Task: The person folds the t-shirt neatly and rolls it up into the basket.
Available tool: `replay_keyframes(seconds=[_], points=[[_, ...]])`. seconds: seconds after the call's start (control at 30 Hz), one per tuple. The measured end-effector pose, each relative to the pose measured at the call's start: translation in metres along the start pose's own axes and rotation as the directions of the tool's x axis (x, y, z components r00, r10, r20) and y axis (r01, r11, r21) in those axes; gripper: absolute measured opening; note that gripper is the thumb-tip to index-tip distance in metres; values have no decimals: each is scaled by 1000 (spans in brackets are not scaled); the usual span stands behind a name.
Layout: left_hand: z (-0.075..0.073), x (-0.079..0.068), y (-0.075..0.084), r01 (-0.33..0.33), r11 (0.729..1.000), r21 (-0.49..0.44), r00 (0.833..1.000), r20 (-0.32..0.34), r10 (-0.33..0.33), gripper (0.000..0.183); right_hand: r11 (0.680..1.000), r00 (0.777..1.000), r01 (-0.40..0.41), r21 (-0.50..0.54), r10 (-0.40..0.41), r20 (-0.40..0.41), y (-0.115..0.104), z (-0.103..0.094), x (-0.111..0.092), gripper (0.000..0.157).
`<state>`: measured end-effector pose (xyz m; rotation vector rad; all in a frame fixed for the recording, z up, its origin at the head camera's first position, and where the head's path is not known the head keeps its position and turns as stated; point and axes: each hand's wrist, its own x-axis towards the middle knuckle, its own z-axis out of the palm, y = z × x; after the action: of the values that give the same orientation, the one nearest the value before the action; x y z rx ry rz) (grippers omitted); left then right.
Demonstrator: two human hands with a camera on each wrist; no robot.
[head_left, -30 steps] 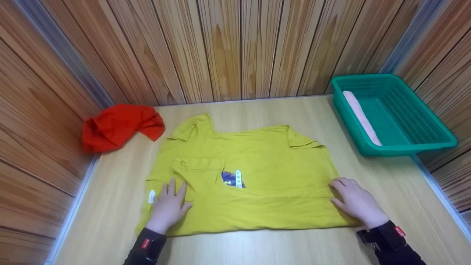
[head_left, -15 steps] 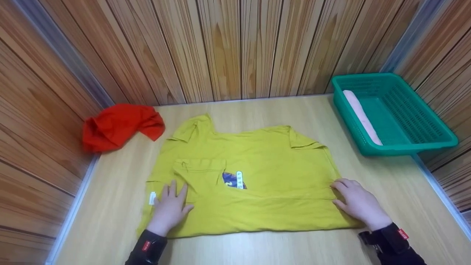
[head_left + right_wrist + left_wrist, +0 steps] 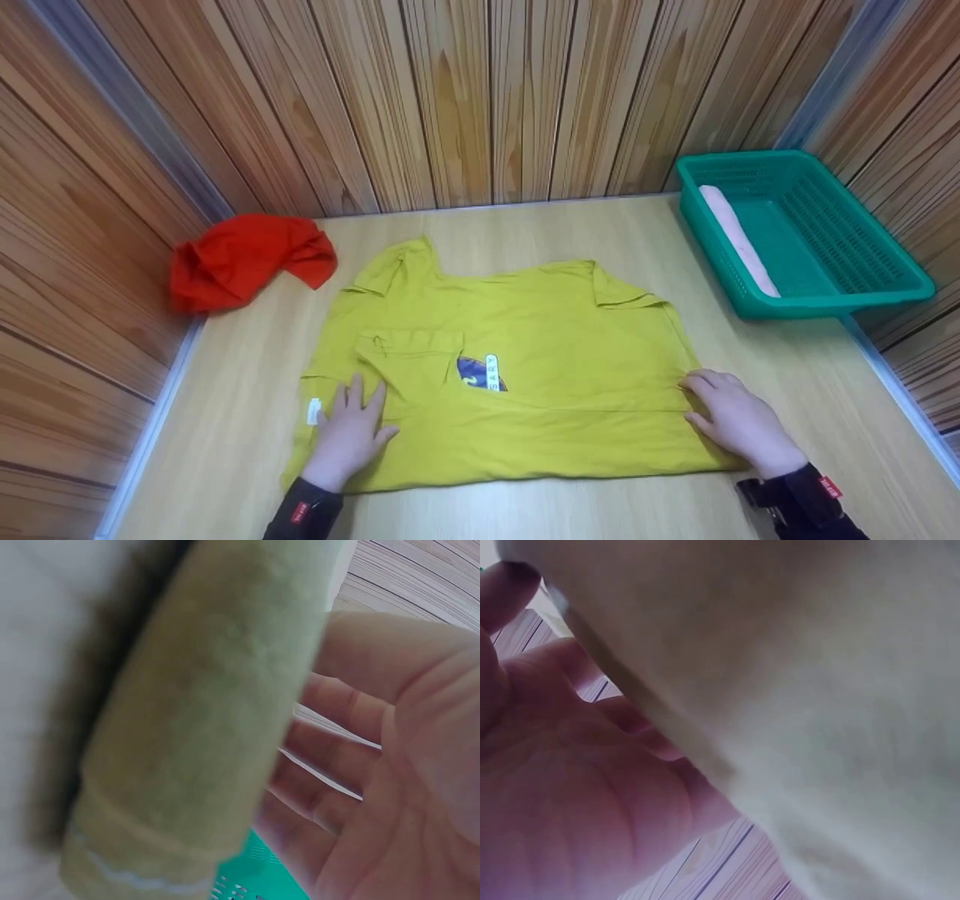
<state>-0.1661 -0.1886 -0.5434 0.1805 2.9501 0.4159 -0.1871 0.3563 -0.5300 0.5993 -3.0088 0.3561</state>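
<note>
A mustard-yellow T-shirt lies on the table with its bottom part folded up over the front, short sleeves at the far side. Part of a dark blue print shows above the fold, and a white label at the left edge. My left hand rests on the shirt's lower left, fingers spread. At the right edge, my right hand touches the fold with fingertips and thumb. Both wrist views show yellow fabric close up beside the palm; the right wrist view shows fairly straight fingers.
A crumpled red cloth lies at the back left against the wooden wall. On the back right stands a green plastic basket holding a rolled pale pink cloth. Wood-panelled walls enclose the table at the back and sides.
The shirt has slid slightly toward the person, both hands moving along with it. The red cloth and the basket stay where they were.
</note>
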Motion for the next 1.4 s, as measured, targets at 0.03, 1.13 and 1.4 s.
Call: replay_keyframes(seconds=[0.03,1.13,1.4], points=[[0,0,1,0,1000,0,1000,1,0,70,1000,1000,-3,0,3,6,0,-1,0,43],[-80,148,-17,57,867,-495,998,9,-61,54,987,996,-88,136,84,36,-15,10,174,38],[-63,169,-20,168,700,-694,967,-22,-254,54,997,998,-68,31,68,8,-20,18,182,31]])
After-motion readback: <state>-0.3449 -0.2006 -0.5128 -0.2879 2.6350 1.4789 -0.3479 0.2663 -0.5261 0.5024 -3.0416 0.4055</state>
